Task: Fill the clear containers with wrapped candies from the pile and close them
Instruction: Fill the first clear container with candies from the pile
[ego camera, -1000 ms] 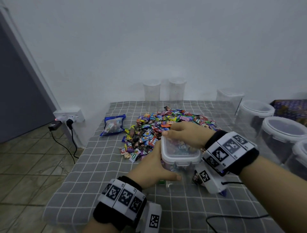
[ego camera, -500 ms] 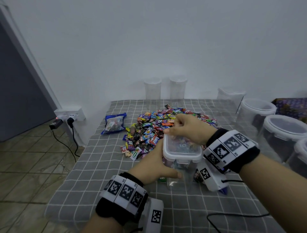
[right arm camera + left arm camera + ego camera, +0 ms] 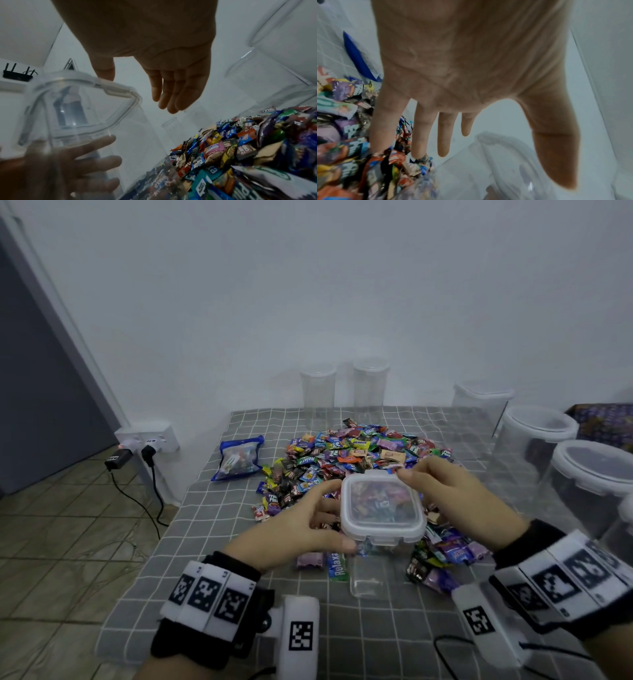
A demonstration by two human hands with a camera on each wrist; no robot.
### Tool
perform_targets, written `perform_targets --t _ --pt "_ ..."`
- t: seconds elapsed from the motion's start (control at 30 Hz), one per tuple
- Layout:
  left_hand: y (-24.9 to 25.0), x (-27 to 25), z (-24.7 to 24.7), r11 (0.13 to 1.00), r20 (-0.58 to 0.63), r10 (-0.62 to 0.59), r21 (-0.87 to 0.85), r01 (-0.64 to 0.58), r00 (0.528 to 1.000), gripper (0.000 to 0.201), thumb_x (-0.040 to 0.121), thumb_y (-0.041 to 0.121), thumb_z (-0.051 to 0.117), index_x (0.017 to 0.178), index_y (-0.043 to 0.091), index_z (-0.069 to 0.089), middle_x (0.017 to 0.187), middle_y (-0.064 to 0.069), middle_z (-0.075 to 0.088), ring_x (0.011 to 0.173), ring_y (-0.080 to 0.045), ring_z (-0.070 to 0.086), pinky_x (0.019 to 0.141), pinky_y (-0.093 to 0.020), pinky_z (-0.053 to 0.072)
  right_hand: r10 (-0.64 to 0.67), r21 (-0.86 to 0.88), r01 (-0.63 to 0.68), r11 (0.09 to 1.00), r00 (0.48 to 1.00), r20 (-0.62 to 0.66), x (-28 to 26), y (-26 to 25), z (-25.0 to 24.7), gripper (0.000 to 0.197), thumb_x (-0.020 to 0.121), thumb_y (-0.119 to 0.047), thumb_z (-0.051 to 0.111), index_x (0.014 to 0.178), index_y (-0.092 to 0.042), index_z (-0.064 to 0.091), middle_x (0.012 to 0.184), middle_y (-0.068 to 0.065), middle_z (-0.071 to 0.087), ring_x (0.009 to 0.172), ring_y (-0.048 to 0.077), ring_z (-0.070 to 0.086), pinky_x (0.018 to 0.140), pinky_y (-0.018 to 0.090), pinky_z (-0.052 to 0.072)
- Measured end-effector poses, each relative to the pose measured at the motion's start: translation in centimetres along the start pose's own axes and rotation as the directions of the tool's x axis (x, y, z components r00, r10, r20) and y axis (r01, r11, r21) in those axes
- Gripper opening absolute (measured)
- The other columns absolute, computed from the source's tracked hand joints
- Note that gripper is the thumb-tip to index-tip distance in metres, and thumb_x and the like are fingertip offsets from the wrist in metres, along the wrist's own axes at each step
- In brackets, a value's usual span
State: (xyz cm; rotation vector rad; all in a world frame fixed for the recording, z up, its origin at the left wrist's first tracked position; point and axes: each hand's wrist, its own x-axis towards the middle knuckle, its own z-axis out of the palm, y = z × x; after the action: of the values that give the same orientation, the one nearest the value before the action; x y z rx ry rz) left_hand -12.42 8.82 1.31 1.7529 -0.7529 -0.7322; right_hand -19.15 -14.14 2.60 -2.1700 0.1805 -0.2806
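Note:
A square clear container (image 3: 382,508) with its white-rimmed lid (image 3: 82,105) on top stands on the grey checked cloth, partly filled with wrapped candies. My left hand (image 3: 305,523) lies against its left side with straight, spread fingers (image 3: 96,146) and the thumb at the front; the same hand (image 3: 462,67) fills the left wrist view. My right hand (image 3: 445,491) hovers at the lid's far right corner, fingers (image 3: 171,97) straight and holding nothing. The candy pile (image 3: 342,457) lies just behind the container.
A blue candy bag (image 3: 238,460) lies left of the pile. Two tall clear jars (image 3: 318,395) stand at the back edge, and lidded round tubs (image 3: 534,436) line the right side. Loose candies (image 3: 442,556) lie around the container's base. A black cable (image 3: 445,645) runs at front right.
My right hand has slid off the top of the lid toward its far right corner. The left hand stays against the container's left side.

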Motion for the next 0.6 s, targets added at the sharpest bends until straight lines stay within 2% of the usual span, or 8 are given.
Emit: perform_targets --t 0.07,0.1,0.13,0.2,0.3,0.5,0.6 --pt "0.5 0.1 -0.1 1.000 -0.042 -0.027 -0.010 0.026 0.999 0.059 0.065 0.039 0.079 0.114 0.038 0.047 0.108 0.010 0.062 0.092 0.002 0.063 0.082 -0.019 0.050 0.039 -0.028 -0.039 0.999 0.999 0.021 -0.6 0.1 0.0 0.059 0.065 -0.078 0.055 0.073 -0.019 0.052 0.062 -0.004 0.051 0.061 0.015 0.050 0.062 0.037 0.042" --pt "0.7 0.3 0.1 0.999 -0.085 -0.046 0.011 0.047 0.995 0.038 0.075 0.047 0.070 0.107 0.034 0.052 0.100 0.009 0.065 0.085 0.000 0.063 0.082 -0.024 0.050 0.058 -0.011 -0.058 0.998 0.998 0.039 -0.9 0.0 0.2 0.056 0.064 -0.073 0.054 0.076 -0.018 0.052 0.058 -0.004 0.053 0.056 0.015 0.050 0.058 0.035 0.041" --pt "0.8 0.6 0.2 0.997 -0.132 -0.069 0.024 0.072 0.989 0.028 0.083 0.050 0.060 0.099 0.027 0.056 0.089 0.008 0.065 0.076 -0.001 0.061 0.079 -0.028 0.048 0.072 0.036 -0.073 0.997 0.996 0.052 -1.1 0.0 0.5 0.052 0.067 -0.067 0.054 0.079 -0.017 0.052 0.054 -0.003 0.054 0.051 0.016 0.049 0.053 0.032 0.040" --pt "0.8 1.1 0.8 0.993 -0.202 -0.114 0.006 0.118 0.973 0.032 0.092 0.047 0.046 0.088 0.017 0.053 0.074 0.006 0.061 0.058 0.002 0.056 0.067 -0.025 0.047 0.095 0.183 -0.102 0.978 0.994 0.051 -1.3 -0.1 1.1 0.036 0.080 -0.049 0.059 0.083 -0.014 0.050 0.048 -0.003 0.052 0.043 0.017 0.046 0.045 0.028 0.036" --pt "0.6 1.8 1.2 0.992 -0.223 -0.127 -0.048 0.119 0.966 0.033 0.096 0.042 0.042 0.088 0.012 0.052 0.070 0.002 0.058 0.051 0.001 0.055 0.055 -0.018 0.046 0.136 0.340 -0.135 0.931 0.990 0.023 -1.4 -0.4 1.6 0.019 0.088 -0.026 0.060 0.086 -0.012 0.049 0.044 -0.003 0.052 0.034 0.012 0.042 0.035 0.020 0.034" --pt "0.3 1.9 1.2 0.981 -0.216 -0.118 -0.176 0.080 0.969 0.027 0.096 0.032 0.046 0.083 0.009 0.054 0.061 0.002 0.057 0.047 -0.003 0.053 0.051 -0.019 0.047 0.197 0.518 -0.207 0.830 0.977 0.075 -1.6 -0.6 2.3 0.014 0.090 -0.020 0.057 0.091 -0.009 0.047 0.051 0.002 0.058 0.034 0.013 0.047 0.032 0.019 0.037" --pt "-0.2 2.1 1.6 0.968 -0.239 -0.121 -0.244 0.061 0.964 0.030 0.095 0.032 0.048 0.088 0.004 0.056 0.068 -0.006 0.057 0.052 -0.009 0.054 0.052 -0.023 0.049 0.223 0.573 -0.251 0.780 0.967 0.120 -1.8 -0.8 2.4 0.019 0.089 -0.022 0.056 0.086 -0.008 0.045 0.050 0.007 0.051 0.031 0.013 0.041 0.030 0.018 0.036"
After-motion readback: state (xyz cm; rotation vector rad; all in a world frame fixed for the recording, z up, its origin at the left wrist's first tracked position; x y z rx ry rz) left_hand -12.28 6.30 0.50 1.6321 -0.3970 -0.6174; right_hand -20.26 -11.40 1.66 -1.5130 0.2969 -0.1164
